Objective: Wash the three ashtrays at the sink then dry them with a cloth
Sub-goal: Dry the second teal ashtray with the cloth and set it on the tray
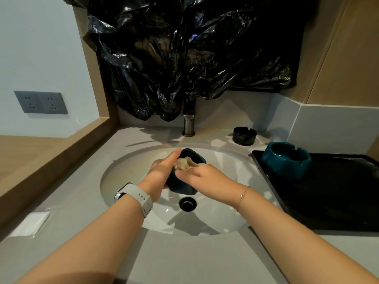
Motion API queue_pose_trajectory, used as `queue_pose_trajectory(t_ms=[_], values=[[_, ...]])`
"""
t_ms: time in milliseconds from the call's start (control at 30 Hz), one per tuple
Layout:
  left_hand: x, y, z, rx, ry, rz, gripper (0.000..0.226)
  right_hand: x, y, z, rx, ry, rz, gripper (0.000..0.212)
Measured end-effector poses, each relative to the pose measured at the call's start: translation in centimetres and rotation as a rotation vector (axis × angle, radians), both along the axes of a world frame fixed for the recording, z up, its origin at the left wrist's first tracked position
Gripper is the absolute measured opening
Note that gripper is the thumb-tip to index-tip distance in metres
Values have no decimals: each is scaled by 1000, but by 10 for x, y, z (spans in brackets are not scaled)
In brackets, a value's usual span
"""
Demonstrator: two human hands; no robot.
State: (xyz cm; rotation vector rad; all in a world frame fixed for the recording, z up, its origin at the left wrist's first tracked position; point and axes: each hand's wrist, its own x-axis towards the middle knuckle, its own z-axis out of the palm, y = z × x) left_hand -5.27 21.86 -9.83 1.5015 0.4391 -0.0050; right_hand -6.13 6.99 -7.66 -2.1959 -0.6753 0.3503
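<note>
Over the white sink basin [127, 175] my left hand [162, 173] grips a dark teal ashtray [182, 186], tilted toward me. My right hand [202, 176] holds a beige cloth [185, 163] pressed into the ashtray's bowl. A second teal ashtray [286, 159] stands on the black tray [338, 193] at the right. A black ashtray [244, 135] sits on the counter behind the basin, right of the faucet.
The faucet base [188, 127] rises behind the basin, its top hidden by black plastic sheeting [184, 58] covering the wall. The drain [187, 203] lies below my hands. A wooden ledge [51, 160] runs along the left; wall sockets [41, 102] sit beyond it.
</note>
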Motion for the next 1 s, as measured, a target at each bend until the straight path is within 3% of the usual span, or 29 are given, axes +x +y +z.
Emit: queue_pose_trajectory(t_ms=[100, 167, 333, 433, 567, 667, 767, 833, 900, 1000], values=[[2, -2, 0, -8, 0, 22, 51, 1, -3, 1, -13, -165, -24, 40], [2, -3, 1, -17, 11, 30, 43, 3, -5, 3, 152, -193, -101, 25], [5, 6, 1, -29, 49, 90, 48, 19, -20, 25, 670, 48, -420, 21], [6, 9, 0, -52, 67, 102, 56, 28, -28, 29, 704, 65, -502, 45], [3, 7, -4, -51, 102, 81, 64, 27, -30, 25, 818, 59, -483, 44], [-1, 5, -3, -39, 93, 81, 63, 20, -11, 21, 545, 238, -283, 46], [-4, 3, 3, -28, 66, 115, 55, 12, 3, 12, 264, 337, -213, 54], [-5, 1, 7, -20, 45, 108, 46, 15, 1, 0, 258, 146, -219, 35], [-6, -4, 8, 5, 26, 83, 41, 20, -8, -6, 258, -33, -368, 11], [-5, -12, 8, 97, 6, 23, 41, 35, -14, -8, 226, -97, -475, 45]])
